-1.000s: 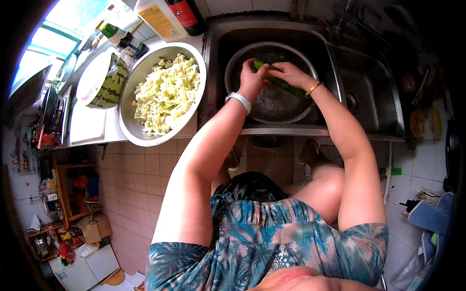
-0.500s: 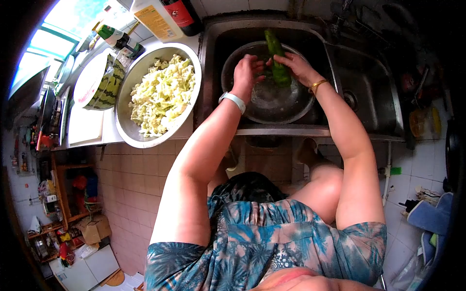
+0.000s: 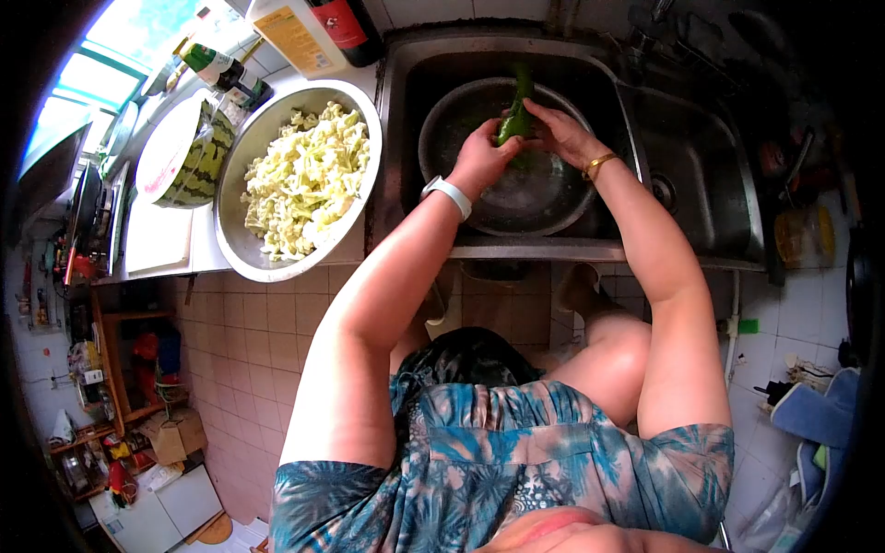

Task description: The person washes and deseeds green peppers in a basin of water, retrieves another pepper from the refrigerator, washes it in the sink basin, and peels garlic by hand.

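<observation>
A long, shiny green pepper (image 3: 513, 122) is held above a round metal basin (image 3: 442, 198) in the sink. My left hand (image 3: 484, 158) closes round its lower end from the left. From the right, my right hand (image 3: 564, 136) grips the same pepper, thumb and fingers near its middle. The upper end of the pepper points away from me, dim against the basin's far side. Water appears to lie in the basin under both hands, and part of the pepper is hidden by my fingers.
Left of the sink (image 3: 516, 251) stands a large metal bowl (image 3: 229, 217) of cauliflower pieces (image 3: 304, 184). Beyond it are a cut watermelon (image 3: 205, 161), a green-labelled bottle (image 3: 221, 72), a white jug (image 3: 295, 37) and a dark bottle (image 3: 348, 32). A second sink basin (image 3: 696, 184) lies to the right.
My left hand has moved in from beside the pepper and now grips its lower end. The pepper has tilted. My right hand stays on it with a shifted grip.
</observation>
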The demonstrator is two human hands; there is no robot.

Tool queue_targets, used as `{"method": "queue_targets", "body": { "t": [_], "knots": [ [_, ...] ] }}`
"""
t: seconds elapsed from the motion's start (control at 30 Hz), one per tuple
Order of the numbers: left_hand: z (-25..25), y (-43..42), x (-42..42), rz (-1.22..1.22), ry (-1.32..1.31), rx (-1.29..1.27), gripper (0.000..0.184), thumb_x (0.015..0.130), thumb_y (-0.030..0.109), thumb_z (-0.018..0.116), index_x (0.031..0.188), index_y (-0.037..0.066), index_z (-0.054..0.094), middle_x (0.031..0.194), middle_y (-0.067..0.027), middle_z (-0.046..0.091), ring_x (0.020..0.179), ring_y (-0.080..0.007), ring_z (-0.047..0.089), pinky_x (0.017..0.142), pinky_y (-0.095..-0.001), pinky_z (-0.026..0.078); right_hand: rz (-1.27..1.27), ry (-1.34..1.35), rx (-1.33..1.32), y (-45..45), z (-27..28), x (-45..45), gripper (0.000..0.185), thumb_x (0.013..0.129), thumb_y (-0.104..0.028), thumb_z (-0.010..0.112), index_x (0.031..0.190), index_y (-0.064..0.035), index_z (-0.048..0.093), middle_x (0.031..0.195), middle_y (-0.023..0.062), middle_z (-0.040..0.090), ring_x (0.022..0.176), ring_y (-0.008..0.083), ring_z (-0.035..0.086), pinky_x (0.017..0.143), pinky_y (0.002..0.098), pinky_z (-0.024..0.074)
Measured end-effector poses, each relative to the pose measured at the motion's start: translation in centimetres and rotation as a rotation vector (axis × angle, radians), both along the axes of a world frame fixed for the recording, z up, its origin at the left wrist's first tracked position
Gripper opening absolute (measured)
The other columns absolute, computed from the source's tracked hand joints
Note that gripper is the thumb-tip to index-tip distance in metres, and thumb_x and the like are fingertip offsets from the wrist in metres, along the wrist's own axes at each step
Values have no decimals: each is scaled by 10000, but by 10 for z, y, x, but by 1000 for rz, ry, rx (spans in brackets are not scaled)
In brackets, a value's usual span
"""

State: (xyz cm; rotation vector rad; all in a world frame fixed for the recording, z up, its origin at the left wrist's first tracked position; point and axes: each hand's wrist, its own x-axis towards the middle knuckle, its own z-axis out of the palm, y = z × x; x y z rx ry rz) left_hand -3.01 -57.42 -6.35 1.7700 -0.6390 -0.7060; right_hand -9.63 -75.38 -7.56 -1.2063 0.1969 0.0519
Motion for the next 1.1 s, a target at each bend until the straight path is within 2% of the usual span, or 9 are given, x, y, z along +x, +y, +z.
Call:
{"method": "queue_targets", "body": {
  "t": [0.07, 0.13, 0.23, 0.37, 0.47, 0.73, 0.83, 1.03, 1.1],
  "knots": [
    [6, 2, -3, 49, -119, 50, 564, 838, 259, 716, 1289, -2, 501, 1206, -163, 568, 1051, -247, 610, 823, -337, 514, 6, 91, -115, -10, -4, 5, 519, 897, -518, 589, 1167, -75, 616, 1084, 32, 655, 959, 129, 614, 837, 290, 487],
    [16, 7, -12, 149, -688, 296, 557, 806, 232, 726, 1278, 25, 514, 1168, -202, 562, 1040, -342, 604, 829, -392, 514, 1, 128, -168, -13, 1, 0, 515, 886, -521, 601, 1140, -74, 623, 1039, 31, 662, 917, 129, 621, 798, 290, 499],
    [17, 9, -16, 76, -817, 286, 561, 790, 234, 727, 1269, 29, 518, 1155, -225, 539, 1040, -404, 575, 849, -431, 501, -31, 220, -246, -4, 10, -4, 473, 886, -489, 615, 1098, -66, 632, 976, 34, 670, 858, 132, 635, 729, 292, 523],
    [22, 6, -22, 59, -814, 257, 534, 821, 265, 704, 1257, 17, 518, 1161, -234, 569, 1050, -402, 579, 859, -426, 497, -46, 146, -124, -9, -8, 2, 340, 915, -364, 613, 1054, -55, 637, 955, 40, 673, 848, 138, 649, 685, 296, 547],
    [17, 0, -17, 101, -507, 207, 548, 846, 296, 690, 1264, -8, 508, 1146, -250, 605, 1047, -393, 595, 869, -400, 493, 14, 141, -125, -9, -5, 1, 257, 924, -281, 600, 1059, -66, 634, 952, 26, 675, 873, 138, 650, 703, 300, 551],
    [-7, -1, -1, -15, -362, 86, 586, 869, 339, 678, 1260, -65, 515, 1106, -215, 647, 1016, -273, 633, 870, -347, 479, 43, 108, -199, 0, -5, 3, 260, 913, -264, 598, 1107, -94, 629, 1021, 23, 664, 903, 141, 642, 713, 300, 547],
    [9, 0, -9, 8, -325, 115, 589, 858, 314, 674, 1274, -63, 496, 1128, -251, 630, 1061, -361, 615, 878, -379, 478, -27, 69, -216, -10, 3, -4, 336, 896, -317, 620, 1080, -36, 630, 946, 57, 686, 848, 163, 666, 678, 318, 558],
    [-31, 20, 3, -328, -507, 644, 557, 785, 338, 724, 1188, -14, 570, 1101, -235, 643, 1042, -390, 615, 872, -417, 494, 324, 479, -634, -26, -39, -4, 569, 909, -501, 544, 851, 51, 664, 724, 147, 662, 600, 231, 661, 495, 331, 517],
    [-42, 24, 3, -363, -580, 782, 527, 777, 336, 720, 1164, 2, 586, 1083, -232, 648, 1039, -402, 610, 864, -433, 500, 279, 417, -1050, -25, -38, -5, 470, 903, -396, 554, 858, 54, 681, 813, 192, 677, 713, 290, 677, 596, 383, 526]
  ]
}}
